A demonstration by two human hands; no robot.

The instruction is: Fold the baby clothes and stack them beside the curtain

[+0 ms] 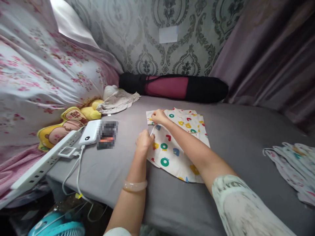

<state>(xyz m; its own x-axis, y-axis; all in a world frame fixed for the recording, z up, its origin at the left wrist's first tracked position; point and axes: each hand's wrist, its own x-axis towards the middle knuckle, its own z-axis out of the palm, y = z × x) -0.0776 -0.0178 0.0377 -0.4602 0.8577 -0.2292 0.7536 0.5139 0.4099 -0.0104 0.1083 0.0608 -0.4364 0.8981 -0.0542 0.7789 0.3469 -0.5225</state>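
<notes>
A small white shirt [169,147] with a colourful print of letters and animals lies on the grey bedsheet [233,157], partly folded over. My right hand [159,117] is closed on its upper left part, by the sleeve, and the forearm crosses over the cloth. Lower down, my left hand [144,140] pinches the shirt's left edge, lifting it slightly. A pale bangle circles my left wrist. The fingertips of both hands are partly hidden.
Left are a white power bank [90,132], a blurred flat item [107,135], a power strip [41,160] with cables and a yellow plush [92,111]. Behind lies a long black-and-red bag [167,87]. Folded clothes [292,170] lie right; a blue fan [59,226] stands below.
</notes>
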